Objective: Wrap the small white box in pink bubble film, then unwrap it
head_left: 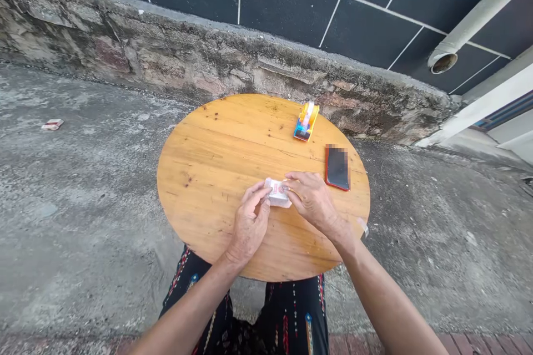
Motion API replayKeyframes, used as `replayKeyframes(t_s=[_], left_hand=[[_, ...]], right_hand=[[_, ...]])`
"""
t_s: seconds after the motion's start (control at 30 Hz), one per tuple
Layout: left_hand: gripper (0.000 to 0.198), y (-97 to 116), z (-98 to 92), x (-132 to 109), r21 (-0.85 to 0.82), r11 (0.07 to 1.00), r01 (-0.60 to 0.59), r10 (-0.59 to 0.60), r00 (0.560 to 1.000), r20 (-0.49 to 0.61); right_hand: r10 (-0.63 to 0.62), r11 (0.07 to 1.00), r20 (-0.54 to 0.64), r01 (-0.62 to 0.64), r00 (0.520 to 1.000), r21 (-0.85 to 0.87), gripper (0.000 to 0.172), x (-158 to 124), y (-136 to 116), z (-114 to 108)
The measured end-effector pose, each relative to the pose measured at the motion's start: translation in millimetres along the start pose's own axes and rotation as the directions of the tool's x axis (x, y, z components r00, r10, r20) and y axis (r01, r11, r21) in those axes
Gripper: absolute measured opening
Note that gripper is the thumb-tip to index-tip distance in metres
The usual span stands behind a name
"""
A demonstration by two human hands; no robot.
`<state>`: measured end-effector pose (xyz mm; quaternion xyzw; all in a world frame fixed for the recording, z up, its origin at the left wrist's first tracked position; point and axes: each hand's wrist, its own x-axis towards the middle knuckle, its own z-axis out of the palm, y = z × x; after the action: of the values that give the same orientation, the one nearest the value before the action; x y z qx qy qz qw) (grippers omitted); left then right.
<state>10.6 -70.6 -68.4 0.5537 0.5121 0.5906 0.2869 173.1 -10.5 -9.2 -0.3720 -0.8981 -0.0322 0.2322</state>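
Note:
A small white box (278, 197) with red print on top, perhaps in clear wrapping, sits at the middle front of the round wooden table. Its left end is pinched between the thumb and fingers of my left hand (251, 222). My right hand (311, 199) reaches in from the other side, thumb and fingertips closed on the box's right end and upper edge. The fingertips partly cover both ends of the box. Whether the box is lifted off the wood, I cannot tell.
A yellow and blue tape dispenser (307, 121) stands toward the table's (208, 161) back right. Nearer lies a phone (337, 168) in a red case. A clear strip (363, 226) hangs at the right edge. Behind runs a low stone wall (187, 61); a crumpled packet (53, 124) lies on the ground.

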Motion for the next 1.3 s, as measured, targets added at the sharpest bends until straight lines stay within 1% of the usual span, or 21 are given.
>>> replayKeyframes(t_s=[0.07, 0.27, 0.37, 0.5, 0.57, 0.73, 0.9, 1.07, 1.17, 1.3], left_hand=[[0.028, 0, 0.0, 0, 0.005, 1.0, -0.009, 0.009, 1.0, 0.004], [0.031, -1, -0.5, 1, 0.022, 0.999, -0.033, 0.032, 0.999, 0.016], [0.032, 0, -0.2, 2, 0.024, 0.999, -0.028, 0.027, 1.0, 0.016], [0.033, 0, -0.4, 1, 0.012, 1.0, -0.021, 0.021, 1.0, 0.019], [0.033, 1, -0.8, 1, 0.005, 1.0, -0.018, 0.018, 1.0, 0.022], [0.033, 2, -1.2, 0, 0.005, 1.0, -0.002, 0.002, 1.0, 0.029], [0.034, 2, -1.3, 0, 0.007, 1.0, -0.008, 0.008, 0.999, 0.031], [0.035, 1, -1.0, 1, 0.022, 0.999, -0.023, 0.022, 0.999, 0.03], [0.035, 0, -0.5, 1, 0.023, 1.0, -0.013, 0.012, 0.999, 0.03], [0.035, 0, -0.4, 0, 0.01, 1.0, -0.004, 0.003, 1.0, 0.024]], right_hand=[[-0.025, 0.999, 0.021, 0.025, 0.999, -0.036, 0.017, 3, -1, -2], [-0.09, 0.987, 0.031, 0.093, 0.995, -0.132, 0.019, 9, -2, -1], [-0.088, 0.991, 0.023, 0.09, 0.996, -0.102, 0.018, 10, 2, 1], [-0.028, 1.0, -0.019, 0.027, 0.999, -0.015, 0.02, 10, 7, -2], [-0.024, 1.0, -0.002, 0.024, 1.0, 0.002, 0.02, 9, 7, -7], [-0.073, 0.997, 0.058, 0.074, 0.996, -0.017, 0.019, 9, 0, -13], [-0.085, 0.994, 0.106, 0.092, 0.991, -0.06, 0.021, 13, -4, -7], [-0.09, 0.99, 0.108, 0.1, 0.99, -0.095, 0.022, 15, -3, 0], [-0.078, 0.994, 0.085, 0.083, 0.993, -0.065, 0.021, 16, -1, 3], [-0.026, 1.0, 0.031, 0.025, 0.999, 0.006, 0.021, 18, 4, 3]])
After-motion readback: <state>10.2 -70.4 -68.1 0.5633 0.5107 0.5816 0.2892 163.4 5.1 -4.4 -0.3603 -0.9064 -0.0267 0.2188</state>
